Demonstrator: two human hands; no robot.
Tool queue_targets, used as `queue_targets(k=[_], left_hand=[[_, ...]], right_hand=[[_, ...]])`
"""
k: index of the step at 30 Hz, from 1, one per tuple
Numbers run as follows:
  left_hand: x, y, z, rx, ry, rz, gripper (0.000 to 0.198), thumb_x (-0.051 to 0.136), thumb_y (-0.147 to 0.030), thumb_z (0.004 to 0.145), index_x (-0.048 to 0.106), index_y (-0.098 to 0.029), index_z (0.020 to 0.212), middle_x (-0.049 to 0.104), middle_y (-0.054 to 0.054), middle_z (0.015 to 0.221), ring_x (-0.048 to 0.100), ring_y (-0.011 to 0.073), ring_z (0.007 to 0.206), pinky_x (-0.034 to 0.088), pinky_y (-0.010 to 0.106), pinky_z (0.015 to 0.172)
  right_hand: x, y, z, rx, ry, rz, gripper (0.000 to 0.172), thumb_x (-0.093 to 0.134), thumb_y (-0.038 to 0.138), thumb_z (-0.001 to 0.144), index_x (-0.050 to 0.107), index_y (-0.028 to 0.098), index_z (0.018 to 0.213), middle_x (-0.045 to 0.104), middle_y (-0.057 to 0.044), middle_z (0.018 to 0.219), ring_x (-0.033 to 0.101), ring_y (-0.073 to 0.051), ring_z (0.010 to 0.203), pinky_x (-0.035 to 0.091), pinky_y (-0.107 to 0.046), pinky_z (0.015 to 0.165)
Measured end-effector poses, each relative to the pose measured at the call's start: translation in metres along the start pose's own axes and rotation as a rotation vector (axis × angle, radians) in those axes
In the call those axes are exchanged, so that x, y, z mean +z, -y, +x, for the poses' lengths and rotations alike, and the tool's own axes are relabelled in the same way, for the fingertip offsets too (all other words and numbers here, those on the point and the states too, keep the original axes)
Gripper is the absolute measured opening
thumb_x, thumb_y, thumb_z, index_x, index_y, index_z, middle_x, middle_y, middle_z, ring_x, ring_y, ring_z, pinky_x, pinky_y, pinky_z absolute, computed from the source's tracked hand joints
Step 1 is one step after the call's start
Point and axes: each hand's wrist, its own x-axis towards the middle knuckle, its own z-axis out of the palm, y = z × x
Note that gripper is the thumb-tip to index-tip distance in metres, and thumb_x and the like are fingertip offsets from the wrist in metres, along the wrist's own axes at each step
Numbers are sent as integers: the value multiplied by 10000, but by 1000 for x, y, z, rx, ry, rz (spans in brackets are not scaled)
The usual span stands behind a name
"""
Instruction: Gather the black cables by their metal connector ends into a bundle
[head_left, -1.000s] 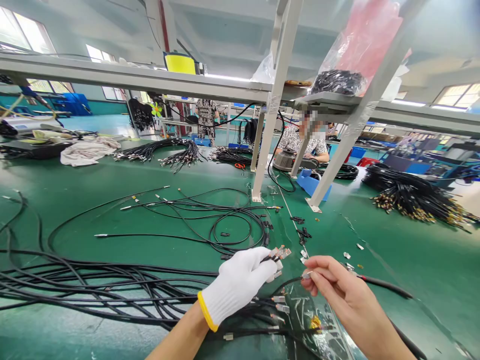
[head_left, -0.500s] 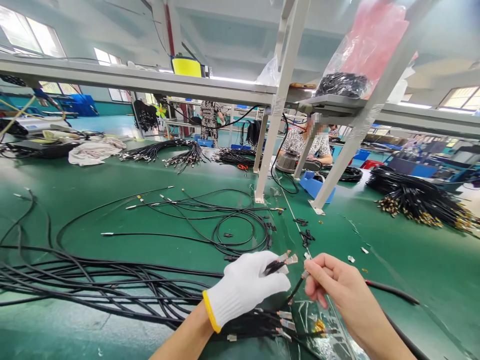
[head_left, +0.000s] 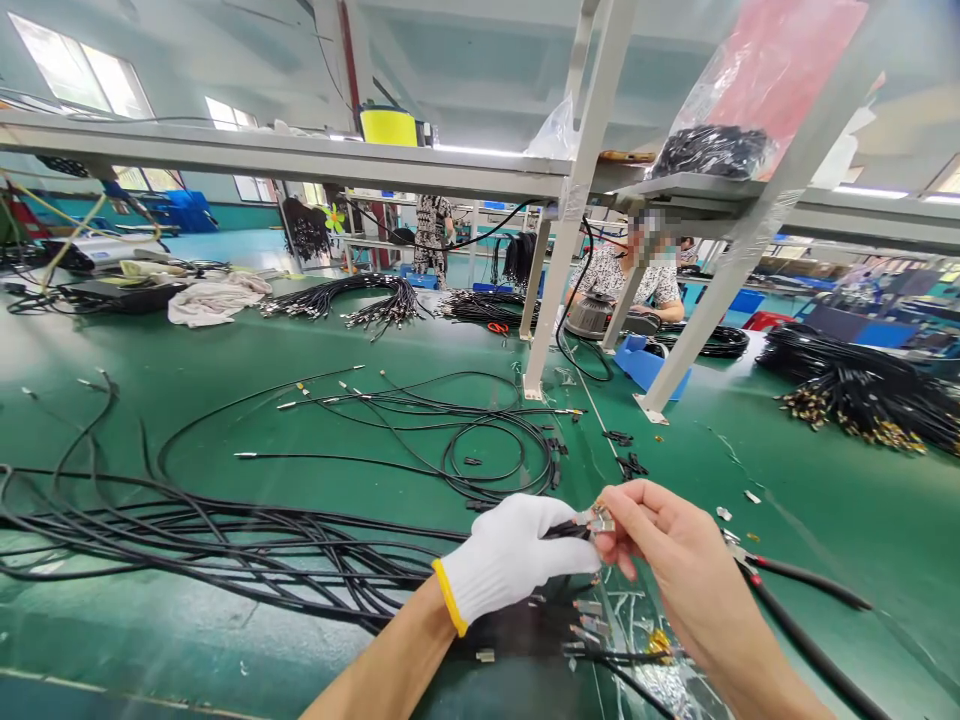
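Observation:
My left hand, in a white glove with a yellow cuff, is closed around a bunch of thin black cables whose metal ends stick out past the fingers. My bare right hand pinches one of those metal cable ends right beside the glove's fingertips. The two hands touch at the cable tips, low in the middle of the view. More black cable ends with metal tips lie on the green table just under the hands.
A thick tangle of black cables spreads left of my hands, looser loops beyond. Black-handled pliers lie to the right. Shelf posts stand ahead. Cable bundles lie far right. A person sits across the table.
My right hand has brought its single cable end up to the bunch in my left hand; the hands, apart before, now meet. The view has shifted slightly.

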Motion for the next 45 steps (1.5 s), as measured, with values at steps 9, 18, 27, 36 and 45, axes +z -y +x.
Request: queue_targets(k=[9,18,27,36,45], left_hand=[[-2,7,-2,25,-28,-86,310,631,-498,829,553,-215,731,396,-75,633,365,114,644,262,270,591],[-3,7,-5,72,-37,-165,257,593,-420,836,534,-202,714,419,-66,649,361,112,624,250,274,572],[-12,0,-10,-30,-122,-45,244,584,-450,828,548,-226,738,430,-74,665,383,127,698,281,263,611],[-14,-5,-15,-50,-115,22,246,577,-456,831,541,-233,733,429,-86,614,373,116,649,273,261,583],[-18,0,-15,-35,-49,-31,277,586,-506,811,608,-234,765,544,-85,642,455,114,639,314,255,577]], right_hand=[[-37,-38,-19,110,299,-347,417,612,619,870,696,223,769,610,-10,665,506,-163,619,375,-265,551],[-12,-39,-23,211,358,-225,492,664,693,792,623,214,689,595,-8,585,510,-164,561,361,-269,536],[-7,-25,-26,138,71,-41,580,747,792,693,693,215,689,603,-14,632,500,-148,597,368,-254,565],[1,-19,-27,44,-96,-30,560,770,805,642,707,250,687,638,-14,671,541,-177,656,465,-261,629],[1,-15,-18,-25,-63,-112,542,733,804,688,701,262,696,650,-9,708,551,-185,675,470,-265,646]])
